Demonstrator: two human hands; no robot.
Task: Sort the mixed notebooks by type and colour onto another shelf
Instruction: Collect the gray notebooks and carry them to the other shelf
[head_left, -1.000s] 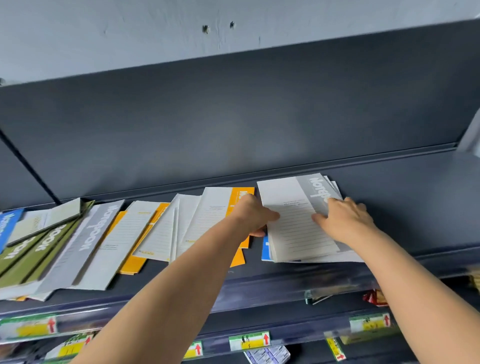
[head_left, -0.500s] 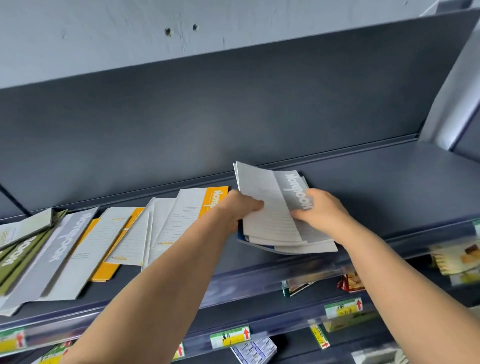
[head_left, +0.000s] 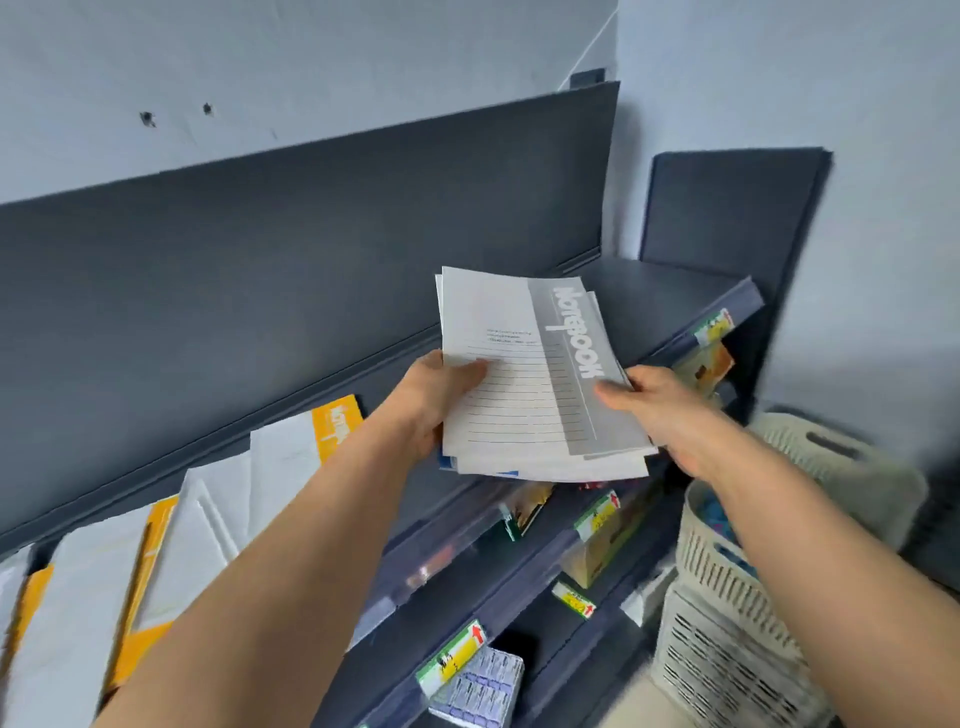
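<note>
Lifted off the shelf (head_left: 670, 291) since a second ago, the stack of grey notebooks (head_left: 530, 395) is held above its front edge. Left grip (head_left: 441, 395) clasps the stack's left edge, right grip (head_left: 654, 410) its right edge. Long axis runs away from the person; both grips equally near.

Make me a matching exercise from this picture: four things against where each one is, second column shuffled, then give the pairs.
Things
1 notebook stack
2 orange notebook
3 basket
4 price tag

Places
A lying on the shelf, left of the hands
B stuck on a lower shelf edge
C held between left hand and right hand
D bottom right, beside the shelves

Pairs: 1-C, 2-A, 3-D, 4-B
</note>
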